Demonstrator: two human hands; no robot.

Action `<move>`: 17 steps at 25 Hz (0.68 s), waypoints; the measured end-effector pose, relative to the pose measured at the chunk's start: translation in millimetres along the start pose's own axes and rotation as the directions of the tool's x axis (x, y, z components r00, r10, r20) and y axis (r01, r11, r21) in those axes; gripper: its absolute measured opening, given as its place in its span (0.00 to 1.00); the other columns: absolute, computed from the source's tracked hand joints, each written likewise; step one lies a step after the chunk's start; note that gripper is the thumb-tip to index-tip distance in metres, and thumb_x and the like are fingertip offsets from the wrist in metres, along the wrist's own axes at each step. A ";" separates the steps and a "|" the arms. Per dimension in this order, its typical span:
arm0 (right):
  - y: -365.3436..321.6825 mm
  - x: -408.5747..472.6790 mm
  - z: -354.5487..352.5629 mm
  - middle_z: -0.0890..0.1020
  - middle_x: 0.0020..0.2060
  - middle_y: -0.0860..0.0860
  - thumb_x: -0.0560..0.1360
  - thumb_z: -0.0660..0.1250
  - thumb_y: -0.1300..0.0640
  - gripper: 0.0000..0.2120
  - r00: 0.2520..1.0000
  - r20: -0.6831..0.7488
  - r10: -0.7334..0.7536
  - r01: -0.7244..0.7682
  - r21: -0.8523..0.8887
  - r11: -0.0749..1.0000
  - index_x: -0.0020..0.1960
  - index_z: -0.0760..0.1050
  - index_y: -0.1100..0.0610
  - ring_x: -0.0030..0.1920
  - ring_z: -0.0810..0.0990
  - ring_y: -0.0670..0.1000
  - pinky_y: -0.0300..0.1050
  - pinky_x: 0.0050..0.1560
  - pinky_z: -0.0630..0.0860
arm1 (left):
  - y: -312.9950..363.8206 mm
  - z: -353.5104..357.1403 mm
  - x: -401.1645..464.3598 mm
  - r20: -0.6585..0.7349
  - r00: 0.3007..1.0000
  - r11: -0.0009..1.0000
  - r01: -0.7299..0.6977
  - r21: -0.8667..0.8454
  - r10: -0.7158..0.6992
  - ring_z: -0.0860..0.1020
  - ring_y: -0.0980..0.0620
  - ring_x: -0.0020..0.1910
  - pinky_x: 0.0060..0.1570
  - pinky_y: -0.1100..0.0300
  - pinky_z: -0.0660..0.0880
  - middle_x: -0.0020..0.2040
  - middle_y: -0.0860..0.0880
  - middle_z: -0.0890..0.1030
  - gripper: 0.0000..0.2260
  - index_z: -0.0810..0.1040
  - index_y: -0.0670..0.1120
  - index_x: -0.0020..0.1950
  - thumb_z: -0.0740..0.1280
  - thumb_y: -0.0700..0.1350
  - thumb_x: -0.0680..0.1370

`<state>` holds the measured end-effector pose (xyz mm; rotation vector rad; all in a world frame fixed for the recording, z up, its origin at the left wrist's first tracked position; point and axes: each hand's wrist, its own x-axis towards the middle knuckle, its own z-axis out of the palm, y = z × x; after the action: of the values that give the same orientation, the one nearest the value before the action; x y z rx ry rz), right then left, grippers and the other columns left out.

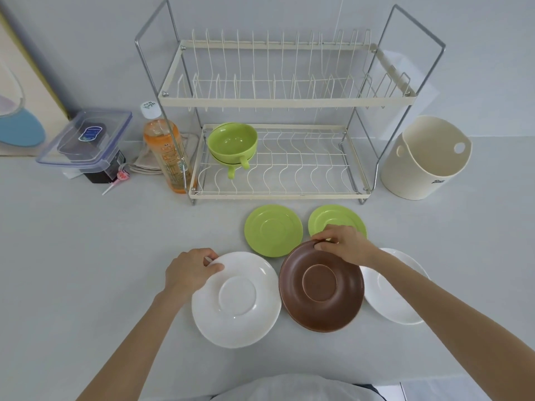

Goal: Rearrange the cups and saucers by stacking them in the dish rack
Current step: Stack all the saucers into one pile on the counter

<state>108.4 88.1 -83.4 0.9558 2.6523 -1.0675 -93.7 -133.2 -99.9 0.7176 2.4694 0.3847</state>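
Observation:
Two green cups [232, 143] sit nested on the lower shelf of the two-tier dish rack [278, 195], at its left end. In front of the rack lie two green saucers, one on the left [272, 230] and one on the right [333, 217]. Nearer me lie a white saucer [236, 299], a brown saucer [321, 287] and another white saucer [388, 296] partly under my right forearm. My left hand [191, 270] pinches the far-left rim of the near white saucer. My right hand [344, 244] grips the far rim of the brown saucer.
A bottle of orange drink [166, 149] stands right against the rack's left side, with a clear lidded box [86, 140] and folded cloths further left. A cream bucket [425, 157] stands to the rack's right. The rack's upper shelf [283, 101] holds nothing.

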 end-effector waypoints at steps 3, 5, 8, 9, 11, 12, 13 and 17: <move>6.3 -4.6 -8.4 0.76 0.41 0.46 0.74 0.67 0.56 0.13 0.995 -0.014 0.096 -0.093 0.148 0.985 0.57 0.79 0.56 0.46 0.74 0.50 0.38 0.50 0.67 | -1.9 2.9 -5.2 0.025 1.000 0.998 -0.006 -0.067 0.008 0.73 0.51 0.44 0.42 0.60 0.68 0.50 0.48 0.83 0.10 0.80 0.48 0.51 0.68 0.49 0.73; 8.7 -10.5 -11.0 0.78 0.44 0.45 0.73 0.67 0.57 0.12 0.982 -0.030 0.185 -0.167 0.300 0.939 0.56 0.79 0.56 0.46 0.76 0.49 0.37 0.48 0.71 | -5.0 7.0 -9.0 0.056 0.998 0.980 0.000 -0.200 0.012 0.78 0.47 0.44 0.42 0.56 0.77 0.46 0.45 0.83 0.09 0.81 0.46 0.49 0.69 0.47 0.72; 12.4 -18.8 -7.2 0.81 0.44 0.49 0.72 0.69 0.57 0.12 0.957 -0.017 0.290 -0.237 0.531 0.813 0.55 0.80 0.56 0.39 0.81 0.46 0.35 0.43 0.76 | -4.8 13.8 -16.9 0.108 0.994 0.911 0.050 -0.410 -0.006 0.81 0.45 0.40 0.33 0.59 0.81 0.39 0.46 0.81 0.06 0.81 0.44 0.46 0.70 0.44 0.71; 13.0 -21.0 -3.3 0.82 0.42 0.48 0.72 0.69 0.58 0.13 0.952 -0.005 0.305 -0.247 0.574 0.781 0.56 0.80 0.58 0.37 0.81 0.44 0.33 0.40 0.76 | -4.1 17.1 -19.5 0.113 0.994 0.895 0.054 -0.442 -0.004 0.80 0.47 0.39 0.29 0.62 0.80 0.37 0.47 0.80 0.04 0.80 0.45 0.45 0.70 0.43 0.71; 12.3 -24.3 8.6 0.83 0.36 0.46 0.73 0.68 0.60 0.13 0.946 0.016 0.324 -0.256 0.652 0.713 0.57 0.79 0.60 0.33 0.81 0.41 0.30 0.35 0.75 | -2.4 22.0 -24.1 0.109 0.994 0.872 0.053 -0.487 0.000 0.80 0.50 0.37 0.26 0.66 0.78 0.36 0.48 0.80 0.01 0.79 0.48 0.41 0.70 0.43 0.72; 11.3 -26.5 15.7 0.83 0.33 0.45 0.73 0.67 0.61 0.12 0.942 0.020 0.334 -0.257 0.684 0.682 0.56 0.79 0.61 0.30 0.80 0.39 0.28 0.32 0.74 | -1.7 24.0 -25.7 0.102 0.995 0.866 0.046 -0.498 0.006 0.80 0.51 0.36 0.26 0.67 0.78 0.36 0.48 0.80 0.03 0.78 0.49 0.39 0.70 0.43 0.72; 10.2 -28.8 22.6 0.83 0.30 0.43 0.73 0.67 0.61 0.12 0.939 0.020 0.344 -0.256 0.708 0.658 0.56 0.79 0.61 0.28 0.80 0.38 0.27 0.30 0.73 | -1.3 25.3 -27.5 0.096 0.995 0.863 0.039 -0.504 0.011 0.80 0.52 0.36 0.25 0.67 0.78 0.36 0.49 0.81 0.04 0.78 0.50 0.38 0.69 0.43 0.72; -0.4 -35.8 45.1 0.82 0.37 0.48 0.73 0.67 0.60 0.13 0.921 0.027 0.390 -0.264 0.779 0.569 0.57 0.79 0.60 0.35 0.79 0.44 0.30 0.35 0.74 | -0.9 26.3 -32.5 0.093 0.996 0.847 0.041 -0.530 0.010 0.80 0.49 0.36 0.27 0.66 0.79 0.35 0.50 0.80 0.07 0.77 0.51 0.36 0.69 0.42 0.73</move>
<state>131.4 39.8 -104.6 1.6373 1.8875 -2.1522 -55.9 -149.2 -108.3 0.4621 2.1233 0.9616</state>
